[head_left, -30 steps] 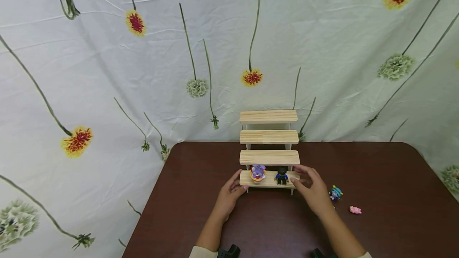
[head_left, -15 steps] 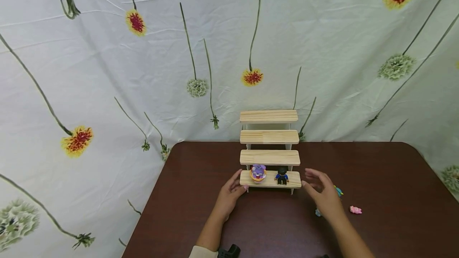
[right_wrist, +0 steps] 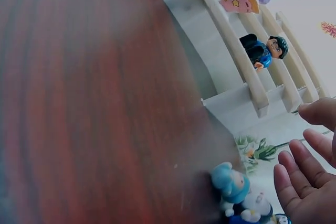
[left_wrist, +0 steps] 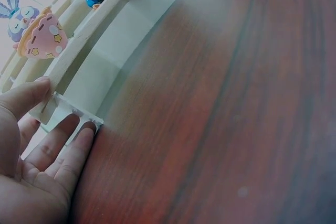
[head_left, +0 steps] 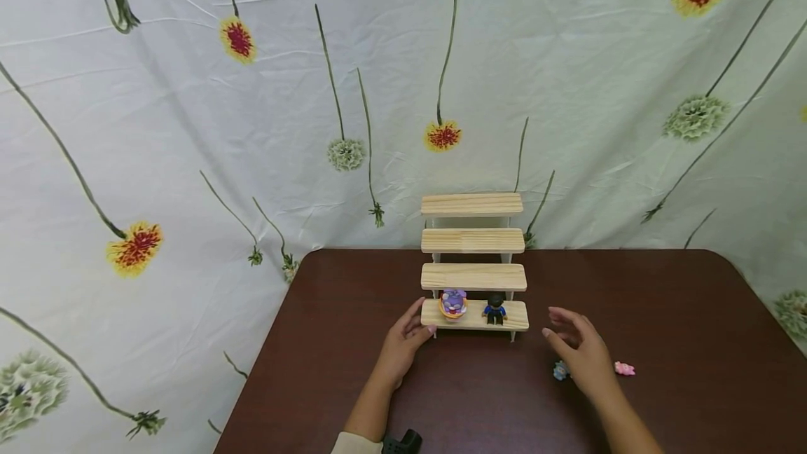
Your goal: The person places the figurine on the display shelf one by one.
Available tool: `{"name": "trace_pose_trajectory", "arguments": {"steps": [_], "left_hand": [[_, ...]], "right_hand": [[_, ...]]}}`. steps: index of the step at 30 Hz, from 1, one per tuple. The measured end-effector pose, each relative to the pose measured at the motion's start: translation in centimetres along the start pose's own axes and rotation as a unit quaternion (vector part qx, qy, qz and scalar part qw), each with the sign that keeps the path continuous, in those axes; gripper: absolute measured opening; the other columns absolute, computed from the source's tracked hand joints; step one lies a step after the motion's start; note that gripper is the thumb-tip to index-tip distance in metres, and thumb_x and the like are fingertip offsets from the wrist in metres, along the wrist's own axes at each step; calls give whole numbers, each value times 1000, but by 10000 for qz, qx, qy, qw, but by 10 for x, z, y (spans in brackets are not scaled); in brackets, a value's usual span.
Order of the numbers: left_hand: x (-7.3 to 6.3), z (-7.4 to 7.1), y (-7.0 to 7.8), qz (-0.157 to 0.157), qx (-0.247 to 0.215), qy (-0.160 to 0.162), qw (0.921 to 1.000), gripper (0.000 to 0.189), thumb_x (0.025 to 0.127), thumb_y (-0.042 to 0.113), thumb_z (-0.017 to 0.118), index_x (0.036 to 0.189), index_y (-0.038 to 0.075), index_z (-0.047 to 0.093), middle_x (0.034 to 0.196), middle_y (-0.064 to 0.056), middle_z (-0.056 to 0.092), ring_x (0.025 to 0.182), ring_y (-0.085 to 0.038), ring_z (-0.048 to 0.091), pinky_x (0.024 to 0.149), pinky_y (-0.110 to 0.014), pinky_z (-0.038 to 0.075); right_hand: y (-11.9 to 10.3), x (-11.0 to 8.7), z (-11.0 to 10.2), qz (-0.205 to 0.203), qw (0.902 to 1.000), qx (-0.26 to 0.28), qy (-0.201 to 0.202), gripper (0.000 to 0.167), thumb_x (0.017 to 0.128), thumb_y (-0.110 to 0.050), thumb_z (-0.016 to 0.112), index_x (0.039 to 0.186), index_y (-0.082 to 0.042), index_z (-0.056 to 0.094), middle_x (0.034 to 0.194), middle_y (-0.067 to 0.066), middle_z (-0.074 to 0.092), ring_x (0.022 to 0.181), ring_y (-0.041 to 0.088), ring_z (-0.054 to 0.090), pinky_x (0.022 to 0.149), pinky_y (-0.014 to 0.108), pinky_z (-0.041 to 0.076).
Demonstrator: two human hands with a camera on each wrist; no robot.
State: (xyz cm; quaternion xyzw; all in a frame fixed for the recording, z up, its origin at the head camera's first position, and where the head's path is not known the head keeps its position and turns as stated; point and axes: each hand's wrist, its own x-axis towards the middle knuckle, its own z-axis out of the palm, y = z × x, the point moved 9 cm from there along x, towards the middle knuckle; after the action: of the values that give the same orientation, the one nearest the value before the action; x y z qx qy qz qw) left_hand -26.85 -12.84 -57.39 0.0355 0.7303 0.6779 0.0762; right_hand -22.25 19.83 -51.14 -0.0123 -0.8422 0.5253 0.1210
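A wooden stepped display shelf (head_left: 474, 277) with white side supports stands at the table's back. My left hand (head_left: 402, 347) holds the left end of its lowest step, thumb at the front edge and fingers against the white support (left_wrist: 79, 109). On that step sit a purple rabbit figure (head_left: 453, 302) in a pink cone with stars and, to its right, a dark-haired toy figure (head_left: 495, 310) in blue and black. My right hand (head_left: 585, 352) hovers right of the shelf, fingers loosely bent and apart from it, holding nothing.
A small blue figure (head_left: 560, 370) lies left of my right hand, and a pink figure (head_left: 625, 368) lies to its right. Several small figures cluster near that hand in the right wrist view, including one with a blue head (right_wrist: 231, 182). A flowered cloth (head_left: 284, 104) hangs behind the table.
My right hand has let go of the lowest step's right end and moved right, uncovering the blue figure and covering the one with the blue and yellow top. The left hand stays put.
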Motion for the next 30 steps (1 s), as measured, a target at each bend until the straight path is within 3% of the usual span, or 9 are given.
{"name": "trace_pose_trajectory", "arguments": {"steps": [8,15,24,27,30], "left_hand": [[0,-1,-2,-37,7,33,10000,71,97,25,70,159,19,36,138,-19,63,117,-24,66,102,-34,51],[1,-1,-2,-58,8,36,10000,71,97,25,70,159,20,36,139,-18,62,118,-24,66,103,-34,51],[1,-1,-2,-112,31,61,9999,71,97,25,70,158,21,36,141,-17,61,120,-23,66,103,-35,51],[1,-1,-2,-114,37,49,9999,71,97,25,70,159,21,36,141,-17,61,120,-24,65,103,-35,51],[1,-1,-2,-125,39,45,9999,71,97,26,70,159,21,36,142,-17,61,121,-23,65,104,-36,51]], "right_hand": [[8,-11,-5,-7,9995,-304,-94,40,95,-15,71,132,-4,62,128,14,64,104,-15,52,87,3,43],[13,-18,-12,28,9990,-430,-148,41,96,-12,70,134,-3,61,132,16,61,105,-21,43,88,1,40],[20,-26,-20,172,9949,-992,-48,39,92,-14,75,129,-7,66,125,15,63,101,-12,49,82,2,39],[26,-29,-21,299,9931,-1122,-140,40,92,-17,75,130,-9,66,127,15,62,106,0,58,82,3,39],[30,-32,-20,367,9921,-1162,-305,43,93,-20,75,133,-8,64,131,18,61,115,24,63,82,5,38]]}}
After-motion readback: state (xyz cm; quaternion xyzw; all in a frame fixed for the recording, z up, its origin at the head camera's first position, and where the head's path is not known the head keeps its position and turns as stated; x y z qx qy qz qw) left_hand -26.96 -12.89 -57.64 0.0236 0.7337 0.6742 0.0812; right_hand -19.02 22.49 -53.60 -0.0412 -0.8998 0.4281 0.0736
